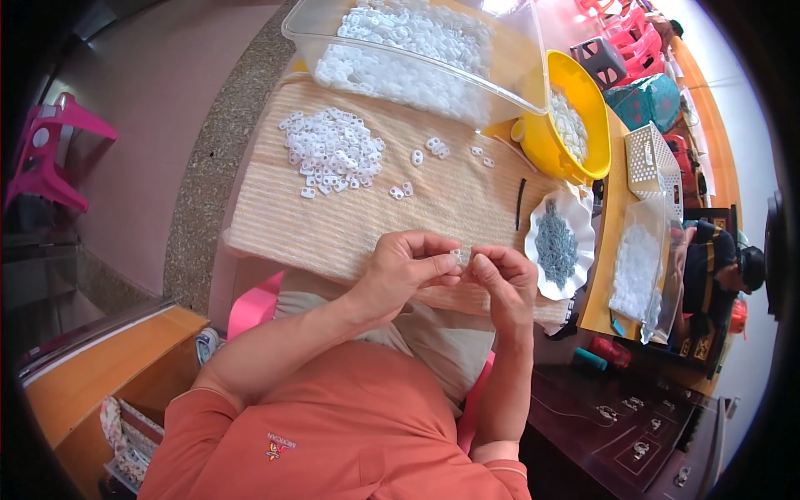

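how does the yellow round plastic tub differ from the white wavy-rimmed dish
The yellow round plastic tub looks larger than the white wavy-rimmed dish. The tub's rim is smooth; the dish's is ruffled. The tub holds whitish pieces, the dish grey wiry pieces. Both hold many small items.

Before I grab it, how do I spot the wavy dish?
Start with the large striped cloth. At its right side, just past the right hand, sits a white dish of grey pieces. Its frilled rim sets it apart from the smooth-rimmed yellow tub.
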A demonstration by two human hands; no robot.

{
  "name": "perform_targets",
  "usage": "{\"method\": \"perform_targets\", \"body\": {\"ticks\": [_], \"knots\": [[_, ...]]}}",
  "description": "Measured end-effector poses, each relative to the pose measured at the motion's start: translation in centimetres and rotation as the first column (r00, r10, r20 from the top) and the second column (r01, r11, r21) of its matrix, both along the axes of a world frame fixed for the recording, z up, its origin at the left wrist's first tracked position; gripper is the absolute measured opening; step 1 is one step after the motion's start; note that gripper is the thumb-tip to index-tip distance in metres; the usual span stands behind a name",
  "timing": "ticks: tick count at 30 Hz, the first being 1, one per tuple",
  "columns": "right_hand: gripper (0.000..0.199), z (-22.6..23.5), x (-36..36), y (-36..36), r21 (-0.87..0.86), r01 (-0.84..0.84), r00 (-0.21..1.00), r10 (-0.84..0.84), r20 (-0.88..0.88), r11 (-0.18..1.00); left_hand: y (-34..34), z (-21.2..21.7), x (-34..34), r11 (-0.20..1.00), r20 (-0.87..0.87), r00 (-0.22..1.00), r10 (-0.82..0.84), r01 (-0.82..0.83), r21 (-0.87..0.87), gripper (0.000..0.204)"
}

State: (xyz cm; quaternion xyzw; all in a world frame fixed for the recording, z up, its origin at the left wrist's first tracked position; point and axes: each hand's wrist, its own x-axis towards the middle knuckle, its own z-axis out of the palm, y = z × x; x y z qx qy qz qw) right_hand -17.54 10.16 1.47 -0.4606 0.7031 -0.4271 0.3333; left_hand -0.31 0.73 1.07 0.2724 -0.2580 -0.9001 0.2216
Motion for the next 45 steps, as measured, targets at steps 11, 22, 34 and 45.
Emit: {"method": "perform_targets", "body": {"ticks": [11, 22, 34, 45], "knots": [[0.022, 2.2, -1.2, -8.5, -0.001, 0.03, 0.997, -0.03, -0.068, 1.0, -0.8, 0.1, 0.4, 0.991, -0.095, 0.988, 0.119, -0.112, 0.071, 0.017], [0.028, 1.0, 0.4, -14.4, 0.051, -0.132, 0.698, 0.13, -0.705, 0.99, -1.0, 0.1, 0.5, 0.986, -0.12, 0.982, 0.145, -0.133, 0.096, 0.018], [0.018, 0.3, -0.3, -11.4, -0.11, -0.185, 0.797, 0.084, -0.598, 0.977, -1.1, 0.1, 0.6, 0.985, -0.098, 0.983, 0.155, -0.146, 0.09, 0.018], [0.019, 0.6, -0.4, -8.3, -0.06, 0.108, 0.994, -0.106, 0.043, 0.992, -1.0, 0.1, 0.5, 0.985, -0.073, 0.985, 0.158, -0.152, 0.079, 0.016]]}}
